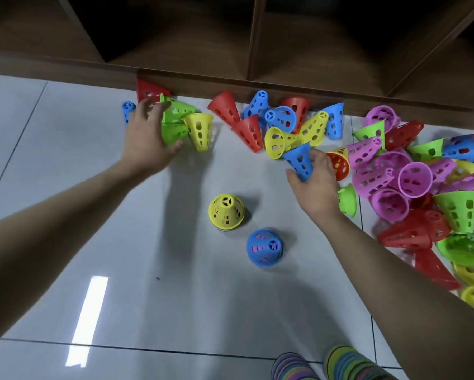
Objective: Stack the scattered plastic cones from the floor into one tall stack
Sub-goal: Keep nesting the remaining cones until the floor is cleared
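Many perforated plastic cones in red, blue, yellow, green and purple lie scattered on the white tiled floor. My right hand grips a blue cone near the middle. My left hand reaches with spread fingers onto a green cone at the far left, beside a yellow cone. Two short upright stacks stand closer to me: a yellow-topped stack and a blue-topped stack.
A dark wooden shelf unit runs along the far edge of the floor. A dense pile of cones fills the right side. Two tall multicoloured cone stacks lean in at the bottom edge.
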The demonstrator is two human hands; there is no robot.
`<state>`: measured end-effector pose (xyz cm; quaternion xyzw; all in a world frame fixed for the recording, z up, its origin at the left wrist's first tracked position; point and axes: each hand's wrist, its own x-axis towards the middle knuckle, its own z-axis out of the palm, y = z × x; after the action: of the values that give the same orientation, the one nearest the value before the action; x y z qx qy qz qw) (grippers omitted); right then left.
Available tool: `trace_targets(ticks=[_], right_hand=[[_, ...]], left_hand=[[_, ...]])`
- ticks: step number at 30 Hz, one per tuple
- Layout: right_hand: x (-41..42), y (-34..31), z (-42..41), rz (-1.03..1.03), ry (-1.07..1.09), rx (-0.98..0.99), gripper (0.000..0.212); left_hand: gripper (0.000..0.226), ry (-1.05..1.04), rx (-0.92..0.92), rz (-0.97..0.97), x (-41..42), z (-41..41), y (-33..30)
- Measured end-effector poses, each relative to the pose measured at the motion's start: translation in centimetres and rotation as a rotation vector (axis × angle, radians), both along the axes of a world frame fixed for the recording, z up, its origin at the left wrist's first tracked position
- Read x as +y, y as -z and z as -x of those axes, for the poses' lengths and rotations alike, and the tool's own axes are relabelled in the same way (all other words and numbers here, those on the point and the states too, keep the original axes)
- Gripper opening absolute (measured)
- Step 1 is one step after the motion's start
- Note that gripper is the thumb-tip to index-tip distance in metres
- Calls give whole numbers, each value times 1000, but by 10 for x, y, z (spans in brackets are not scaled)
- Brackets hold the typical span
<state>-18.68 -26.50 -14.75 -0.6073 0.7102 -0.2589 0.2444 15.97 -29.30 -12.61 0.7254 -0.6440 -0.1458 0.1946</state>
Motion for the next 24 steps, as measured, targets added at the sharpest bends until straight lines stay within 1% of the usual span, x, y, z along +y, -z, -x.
trace_targets(ticks=[3, 5, 6, 9, 11, 13, 14, 16, 19, 21, 24], right_hand=[[-9, 4, -3, -2, 70, 10, 65], [-13, 5, -5, -31, 108, 39, 64], [-15, 5, -6, -57, 111, 51, 60], [-15, 8, -8, -148, 45, 139, 39], [-13, 9, -9, -154, 10, 226, 33], [-8, 7, -10, -137, 5, 241, 31], [-6, 6, -10, -130, 7, 212, 29], [0, 2, -9, -121, 0, 79, 24], [10, -9, -3, -105, -69, -104, 24], [20, -25, 3, -80, -120, -147, 23], [42, -60, 10, -61, -137, -216, 13]], left_hand=[[74, -18, -150, -124, -17, -7, 6], [66, -12, -172, -200, -13, -3, 9], [60, -26, -147, -218, -9, 0, 11], [49, -66, -83, -180, 9, 8, 15], [45, -44, -115, -144, 19, 11, 15], [43, -20, -153, -145, 26, 11, 13], [43, -17, -163, -155, 28, 10, 13], [44, -18, -168, -185, 32, 8, 14], [53, -23, -175, -223, 39, 11, 20], [57, -20, -216, -222, 43, 16, 23], [62, -18, -276, -244, 41, 14, 24]])
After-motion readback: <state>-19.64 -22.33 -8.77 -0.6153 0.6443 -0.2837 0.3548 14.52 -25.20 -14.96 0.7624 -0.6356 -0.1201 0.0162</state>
